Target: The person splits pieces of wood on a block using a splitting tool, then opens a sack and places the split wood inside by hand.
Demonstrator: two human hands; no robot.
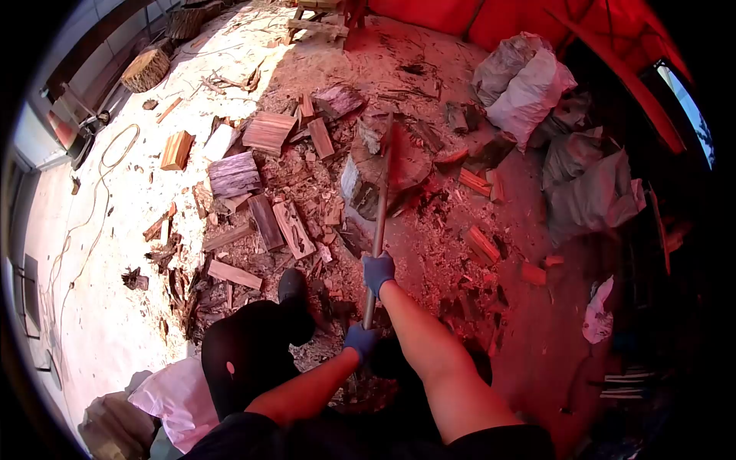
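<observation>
Both my hands wear blue gloves and are wrapped around the long handle of an axe (pixel 380 215). My right hand (pixel 378 272) grips it partway up, while my left hand (pixel 359 340) holds the lower end close to my body. The axe points away from me, its far end over a round chopping block (pixel 410 165). That end looks narrow from here, and I cannot tell whether it touches the block. A small pale chunk of wood (pixel 371 138) is on the block, left of the axe.
Split firewood (pixel 268 132) and chips litter the floor, mostly left of the block. Filled sacks (pixel 594 188) stand at the right, and a pale sack (pixel 180 399) lies near my left leg. A hose or cord (pixel 101 184) runs along the left; log rounds (pixel 146 70) stand behind.
</observation>
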